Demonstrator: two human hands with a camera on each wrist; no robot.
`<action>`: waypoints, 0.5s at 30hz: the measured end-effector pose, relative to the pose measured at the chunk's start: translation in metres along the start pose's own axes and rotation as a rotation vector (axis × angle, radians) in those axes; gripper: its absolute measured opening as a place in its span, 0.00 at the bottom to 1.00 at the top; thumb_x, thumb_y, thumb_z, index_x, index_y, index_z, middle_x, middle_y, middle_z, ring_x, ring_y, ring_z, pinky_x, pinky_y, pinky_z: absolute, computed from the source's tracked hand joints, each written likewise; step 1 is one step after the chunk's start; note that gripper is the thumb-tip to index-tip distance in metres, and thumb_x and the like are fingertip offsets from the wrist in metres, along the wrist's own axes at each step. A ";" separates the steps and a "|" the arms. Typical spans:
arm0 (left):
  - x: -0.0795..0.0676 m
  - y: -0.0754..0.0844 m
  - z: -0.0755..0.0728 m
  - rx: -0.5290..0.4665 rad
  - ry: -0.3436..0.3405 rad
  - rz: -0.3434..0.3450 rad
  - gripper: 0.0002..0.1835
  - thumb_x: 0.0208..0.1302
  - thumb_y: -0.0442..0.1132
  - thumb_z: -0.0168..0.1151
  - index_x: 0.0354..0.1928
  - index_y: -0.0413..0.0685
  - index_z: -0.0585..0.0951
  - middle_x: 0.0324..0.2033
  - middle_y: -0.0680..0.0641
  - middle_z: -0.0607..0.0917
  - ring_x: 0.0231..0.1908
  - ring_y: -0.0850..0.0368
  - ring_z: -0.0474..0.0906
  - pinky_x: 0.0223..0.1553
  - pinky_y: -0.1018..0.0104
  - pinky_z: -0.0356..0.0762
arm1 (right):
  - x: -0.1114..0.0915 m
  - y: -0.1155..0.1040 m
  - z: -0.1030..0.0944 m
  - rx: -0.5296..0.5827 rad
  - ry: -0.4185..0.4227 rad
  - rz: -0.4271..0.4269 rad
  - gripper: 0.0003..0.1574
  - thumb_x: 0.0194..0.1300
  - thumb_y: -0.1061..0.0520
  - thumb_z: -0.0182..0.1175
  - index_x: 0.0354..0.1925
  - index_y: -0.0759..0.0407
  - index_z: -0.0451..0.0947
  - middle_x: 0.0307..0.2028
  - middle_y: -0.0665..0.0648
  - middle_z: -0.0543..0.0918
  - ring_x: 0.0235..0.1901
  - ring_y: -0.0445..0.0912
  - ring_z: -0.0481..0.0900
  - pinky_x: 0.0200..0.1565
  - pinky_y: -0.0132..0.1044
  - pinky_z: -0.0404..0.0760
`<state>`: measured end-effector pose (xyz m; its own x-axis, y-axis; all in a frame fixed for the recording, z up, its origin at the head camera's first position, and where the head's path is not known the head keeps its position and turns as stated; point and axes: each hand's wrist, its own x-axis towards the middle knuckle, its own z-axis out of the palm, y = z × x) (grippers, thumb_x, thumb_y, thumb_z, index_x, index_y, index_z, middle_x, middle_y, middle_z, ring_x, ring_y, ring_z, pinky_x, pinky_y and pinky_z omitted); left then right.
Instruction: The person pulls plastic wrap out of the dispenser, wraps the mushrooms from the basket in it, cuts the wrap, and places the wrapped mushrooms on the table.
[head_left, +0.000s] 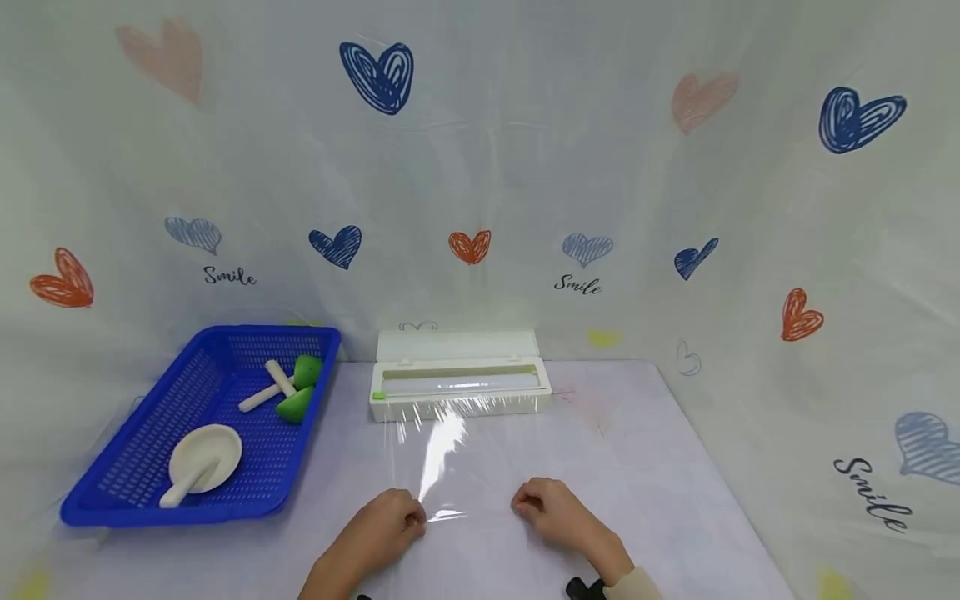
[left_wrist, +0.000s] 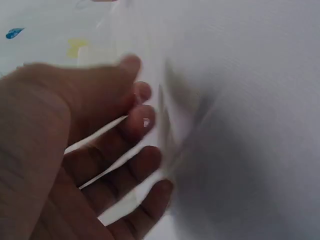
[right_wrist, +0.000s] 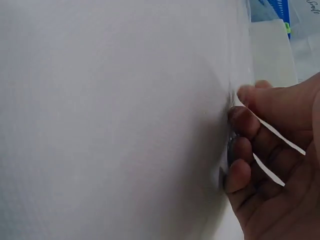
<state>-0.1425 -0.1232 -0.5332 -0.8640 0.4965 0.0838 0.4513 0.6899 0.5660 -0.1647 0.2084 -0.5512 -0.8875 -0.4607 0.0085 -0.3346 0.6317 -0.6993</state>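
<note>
A sheet of clear plastic wrap stretches toward me from a white wrap dispenser with its lid raised at the back of the table. My left hand pinches the near left corner of the sheet between thumb and forefinger. At the near right corner, my right hand pinches the film the same way. In the left wrist view, the other fingers of the left hand are loosely bent beside the film. The right wrist view has the right hand's fingers along the edge of the film.
Left of the dispenser stands a blue perforated basket. It holds a white ladle-like toy and two green-headed toys with white handles. A white table lies beneath, with a heart-printed sheet hanging behind it.
</note>
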 end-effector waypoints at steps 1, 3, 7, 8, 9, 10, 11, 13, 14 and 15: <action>-0.001 -0.001 0.000 0.002 0.014 -0.032 0.04 0.61 0.39 0.73 0.30 0.51 0.87 0.26 0.62 0.80 0.29 0.71 0.71 0.32 0.67 0.74 | 0.002 0.001 0.002 0.003 0.026 0.014 0.05 0.72 0.59 0.63 0.37 0.52 0.84 0.31 0.42 0.83 0.31 0.30 0.75 0.35 0.29 0.77; -0.002 -0.002 0.000 -0.006 0.063 -0.109 0.04 0.63 0.39 0.72 0.30 0.50 0.88 0.26 0.61 0.81 0.29 0.69 0.73 0.32 0.67 0.75 | 0.005 0.002 0.005 0.013 0.132 0.048 0.04 0.72 0.60 0.63 0.38 0.55 0.84 0.30 0.45 0.83 0.29 0.32 0.74 0.33 0.29 0.77; -0.002 -0.002 0.004 -0.024 0.153 -0.271 0.05 0.62 0.34 0.72 0.29 0.49 0.87 0.26 0.57 0.80 0.28 0.66 0.73 0.30 0.69 0.74 | 0.003 0.004 0.013 -0.010 0.310 0.137 0.03 0.65 0.64 0.68 0.33 0.59 0.85 0.27 0.47 0.81 0.25 0.32 0.72 0.29 0.28 0.75; -0.002 -0.002 0.006 -0.023 0.175 -0.299 0.05 0.60 0.33 0.73 0.28 0.48 0.86 0.25 0.57 0.79 0.28 0.65 0.72 0.30 0.69 0.73 | 0.002 0.004 0.014 -0.020 0.331 0.155 0.04 0.62 0.65 0.70 0.32 0.59 0.84 0.26 0.47 0.81 0.25 0.32 0.71 0.29 0.27 0.75; -0.002 -0.002 0.008 -0.016 0.188 -0.326 0.06 0.59 0.32 0.74 0.28 0.49 0.85 0.25 0.57 0.78 0.28 0.65 0.71 0.30 0.69 0.72 | 0.001 0.004 0.015 -0.036 0.337 0.169 0.05 0.60 0.66 0.71 0.31 0.59 0.84 0.26 0.47 0.80 0.26 0.31 0.71 0.29 0.27 0.75; -0.003 -0.002 0.010 -0.009 0.198 -0.342 0.08 0.57 0.32 0.75 0.27 0.49 0.84 0.24 0.56 0.77 0.28 0.64 0.69 0.29 0.69 0.71 | 0.000 0.004 0.015 -0.049 0.332 0.181 0.06 0.59 0.66 0.72 0.30 0.58 0.83 0.27 0.46 0.80 0.26 0.31 0.71 0.29 0.27 0.75; -0.003 -0.001 0.011 -0.008 0.202 -0.360 0.09 0.55 0.31 0.76 0.26 0.49 0.83 0.24 0.56 0.76 0.28 0.64 0.69 0.30 0.68 0.70 | 0.000 0.003 0.015 -0.053 0.321 0.188 0.07 0.57 0.66 0.72 0.29 0.57 0.83 0.27 0.46 0.79 0.26 0.32 0.71 0.30 0.27 0.75; -0.003 0.000 0.012 0.004 0.207 -0.383 0.10 0.53 0.31 0.77 0.26 0.50 0.82 0.23 0.55 0.75 0.27 0.62 0.68 0.30 0.66 0.69 | 0.001 0.002 0.014 -0.059 0.291 0.195 0.08 0.58 0.64 0.73 0.30 0.56 0.82 0.28 0.47 0.79 0.27 0.33 0.71 0.30 0.28 0.75; -0.003 0.001 0.012 0.034 0.209 -0.391 0.11 0.53 0.32 0.77 0.25 0.50 0.82 0.23 0.55 0.75 0.27 0.61 0.68 0.31 0.64 0.69 | 0.001 0.001 0.012 -0.060 0.276 0.195 0.08 0.58 0.63 0.73 0.31 0.57 0.82 0.28 0.47 0.78 0.27 0.34 0.71 0.30 0.28 0.75; -0.003 0.001 0.012 0.070 0.209 -0.403 0.11 0.53 0.33 0.78 0.25 0.52 0.81 0.23 0.55 0.76 0.28 0.60 0.69 0.33 0.61 0.71 | 0.002 0.000 0.011 -0.059 0.262 0.200 0.08 0.59 0.62 0.74 0.31 0.57 0.82 0.28 0.48 0.79 0.27 0.35 0.71 0.29 0.29 0.74</action>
<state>-0.1368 -0.1175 -0.5423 -0.9969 0.0695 0.0359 0.0780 0.8435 0.5314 -0.1628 0.2006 -0.5592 -0.9861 -0.1530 0.0641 -0.1566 0.7320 -0.6631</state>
